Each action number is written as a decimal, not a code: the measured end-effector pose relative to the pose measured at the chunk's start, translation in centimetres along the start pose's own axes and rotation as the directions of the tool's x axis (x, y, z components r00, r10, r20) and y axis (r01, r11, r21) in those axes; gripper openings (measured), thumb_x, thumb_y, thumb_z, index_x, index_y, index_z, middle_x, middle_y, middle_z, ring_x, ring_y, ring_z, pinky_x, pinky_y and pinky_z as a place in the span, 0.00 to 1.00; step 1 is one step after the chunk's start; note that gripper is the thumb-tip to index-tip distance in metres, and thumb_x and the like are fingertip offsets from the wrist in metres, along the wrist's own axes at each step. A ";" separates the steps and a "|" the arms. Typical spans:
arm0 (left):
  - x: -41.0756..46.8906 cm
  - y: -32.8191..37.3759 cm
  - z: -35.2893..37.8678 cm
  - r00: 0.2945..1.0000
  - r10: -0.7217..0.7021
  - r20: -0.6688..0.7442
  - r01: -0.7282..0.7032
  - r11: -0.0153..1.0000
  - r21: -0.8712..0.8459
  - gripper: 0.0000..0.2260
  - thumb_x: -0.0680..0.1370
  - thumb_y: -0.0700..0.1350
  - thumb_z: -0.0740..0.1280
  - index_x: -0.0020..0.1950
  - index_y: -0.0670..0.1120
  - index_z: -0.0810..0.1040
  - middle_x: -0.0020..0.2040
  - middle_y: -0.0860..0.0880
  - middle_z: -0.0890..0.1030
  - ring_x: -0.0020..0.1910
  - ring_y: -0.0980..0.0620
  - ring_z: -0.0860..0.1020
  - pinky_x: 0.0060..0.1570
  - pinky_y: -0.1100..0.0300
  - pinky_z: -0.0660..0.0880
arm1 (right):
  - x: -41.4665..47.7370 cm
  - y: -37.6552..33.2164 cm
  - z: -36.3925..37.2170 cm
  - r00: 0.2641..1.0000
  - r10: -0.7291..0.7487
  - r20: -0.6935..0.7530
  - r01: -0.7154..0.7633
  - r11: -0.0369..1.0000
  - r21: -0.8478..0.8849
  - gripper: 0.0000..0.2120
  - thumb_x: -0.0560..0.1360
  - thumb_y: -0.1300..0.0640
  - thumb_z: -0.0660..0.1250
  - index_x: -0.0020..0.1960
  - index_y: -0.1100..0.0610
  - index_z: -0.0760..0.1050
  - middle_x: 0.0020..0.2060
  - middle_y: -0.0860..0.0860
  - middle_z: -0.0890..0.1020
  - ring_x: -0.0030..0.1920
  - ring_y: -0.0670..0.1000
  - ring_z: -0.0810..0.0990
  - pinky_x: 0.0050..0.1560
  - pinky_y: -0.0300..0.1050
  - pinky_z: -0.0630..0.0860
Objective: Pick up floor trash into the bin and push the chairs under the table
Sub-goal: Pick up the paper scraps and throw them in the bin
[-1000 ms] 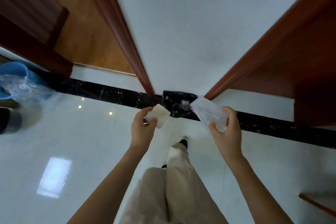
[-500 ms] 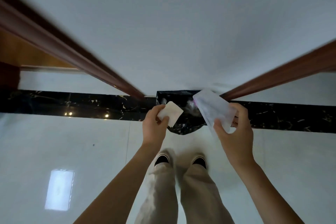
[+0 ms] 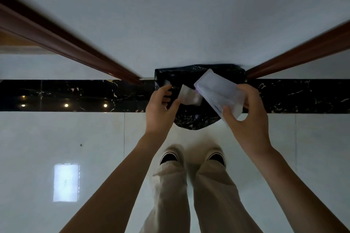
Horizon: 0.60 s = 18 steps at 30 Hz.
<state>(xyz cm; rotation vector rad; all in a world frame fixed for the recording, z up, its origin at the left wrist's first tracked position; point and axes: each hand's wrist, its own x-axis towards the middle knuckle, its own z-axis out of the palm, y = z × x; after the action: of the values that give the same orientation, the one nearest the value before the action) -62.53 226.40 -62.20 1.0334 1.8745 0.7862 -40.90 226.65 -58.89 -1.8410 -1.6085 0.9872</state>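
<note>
A bin lined with a black bag (image 3: 195,122) stands on the floor against the white wall, just ahead of my shoes. My left hand (image 3: 161,108) hovers over its left side with thumb and fingers apart. A small white piece of paper (image 3: 189,96), blurred, sits just off the thumb tip above the bin's opening. My right hand (image 3: 246,121) is over the bin's right side, shut on a clear plastic wrapper (image 3: 220,93) that tilts toward the opening. No chairs or table are in view.
Brown wooden door frames run along the wall to the left (image 3: 72,51) and right (image 3: 295,55) of the bin. A black marble strip (image 3: 75,94) borders the glossy white tile floor (image 3: 94,157). My two shoes (image 3: 170,157) stand close behind the bin.
I have stepped up to the bin and both hands now reach over it. My left fingers opened and the white paper left the pinch. The wrapper tipped toward the opening.
</note>
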 end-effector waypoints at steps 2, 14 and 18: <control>-0.2 0.2 -1.2 0.995 0.103 -0.001 -0.103 0.991 0.084 0.18 0.76 0.45 0.70 0.66 0.50 0.75 0.56 0.56 0.76 0.54 0.58 0.75 0.55 0.63 0.74 | 0.7 -0.9 -0.1 0.994 -0.083 0.069 0.088 0.994 -0.069 0.25 0.75 0.60 0.71 0.69 0.54 0.68 0.62 0.51 0.75 0.63 0.53 0.73 0.61 0.54 0.75; -1.0 0.1 -4.4 0.890 0.430 0.152 -0.448 0.760 0.472 0.24 0.80 0.53 0.62 0.75 0.46 0.66 0.73 0.48 0.69 0.74 0.48 0.63 0.71 0.44 0.60 | 3.7 -1.5 1.6 0.922 -0.300 0.243 0.369 0.872 -0.323 0.31 0.75 0.47 0.68 0.75 0.54 0.66 0.71 0.59 0.70 0.71 0.60 0.67 0.70 0.58 0.66; -4.6 5.5 -7.3 0.891 0.417 0.178 -0.450 0.771 0.451 0.23 0.81 0.52 0.59 0.74 0.45 0.66 0.72 0.48 0.70 0.74 0.47 0.63 0.70 0.44 0.61 | 0.9 -6.3 -2.7 0.931 -0.325 0.168 0.365 0.863 -0.350 0.27 0.77 0.47 0.64 0.71 0.60 0.70 0.65 0.59 0.76 0.67 0.61 0.72 0.65 0.61 0.69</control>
<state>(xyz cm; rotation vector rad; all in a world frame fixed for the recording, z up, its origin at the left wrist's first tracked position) -65.61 223.99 -52.74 1.8400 1.8334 0.5245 -42.61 228.89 -52.61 -1.6557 -2.2249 0.6528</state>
